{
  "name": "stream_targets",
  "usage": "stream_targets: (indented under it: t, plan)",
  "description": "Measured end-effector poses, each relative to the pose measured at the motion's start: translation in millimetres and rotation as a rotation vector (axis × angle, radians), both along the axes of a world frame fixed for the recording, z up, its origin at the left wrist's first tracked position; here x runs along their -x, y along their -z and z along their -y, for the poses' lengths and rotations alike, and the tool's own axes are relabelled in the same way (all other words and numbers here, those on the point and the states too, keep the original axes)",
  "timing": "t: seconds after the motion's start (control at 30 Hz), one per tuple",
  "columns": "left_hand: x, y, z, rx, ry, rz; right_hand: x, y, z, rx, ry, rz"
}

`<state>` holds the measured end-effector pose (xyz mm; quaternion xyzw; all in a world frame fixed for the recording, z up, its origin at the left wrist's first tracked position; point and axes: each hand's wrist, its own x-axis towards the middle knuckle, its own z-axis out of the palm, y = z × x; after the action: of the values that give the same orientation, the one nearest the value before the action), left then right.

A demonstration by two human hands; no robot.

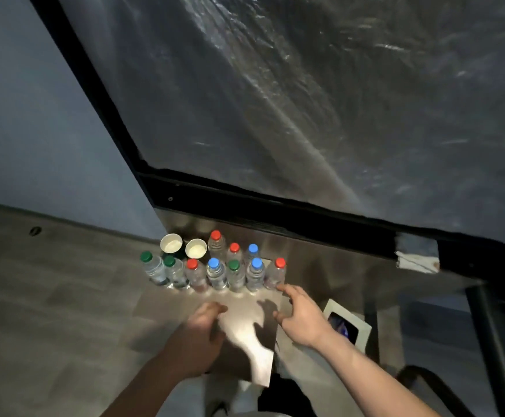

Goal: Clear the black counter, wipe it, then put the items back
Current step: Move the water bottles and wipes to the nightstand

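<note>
Bottles (215,273) stand just beyond the right hand (300,314), fingers spread.

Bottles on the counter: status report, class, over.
Left hand open, right hand open, reaching toward end red-capped bottle. Ten bottles, two cups standing. Nothing blocking.

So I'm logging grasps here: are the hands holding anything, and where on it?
Nothing is held. The right hand reaches, fingers spread, toward the red-capped bottle at the row's right end; the left hand hovers loosely curled.
</note>
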<state>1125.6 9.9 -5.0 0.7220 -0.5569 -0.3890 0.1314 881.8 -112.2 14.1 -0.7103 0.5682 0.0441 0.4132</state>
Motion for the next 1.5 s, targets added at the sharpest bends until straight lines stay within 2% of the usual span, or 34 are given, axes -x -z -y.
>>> stream_targets:
  t: [0.1, 0.17, 0.27, 0.6, 0.87, 1.17, 1.5]
  plan:
    - [-16.8, -14.2, -34.2, -0.038, 0.096, -0.055, 6.1, -29.0, -57.0, 0.002, 0.007, -0.007]
    - [-18.7, -28.2, -52.7, -0.035, 0.177, 0.023, 13.0, -45.0, -93.5, -0.016, 0.025, -0.003]
    - [-15.1, -48.7, -73.7, 0.003, 0.191, 0.111, 28.7, -64.7, -138.6, -0.038, 0.055, -0.001]
    - [61.0, -112.1, -92.4, 0.056, 0.47, 0.246, 123.8, -111.5, -225.1, 0.081, 0.291, -0.006]
    - [213.1, -128.6, -94.4, 0.163, 0.654, 0.242, 278.9, -141.5, -302.4, 0.115, 0.454, -0.042]
    - [427.2, -161.3, -140.5, 0.22, 0.666, 0.139, 476.5, -161.9, -373.0, 0.146, 0.541, -0.044]
    - [543.6, -176.9, -143.7, 0.207, 0.773, 0.184, 595.9, -179.3, -380.1, 0.23, 0.568, -0.025]
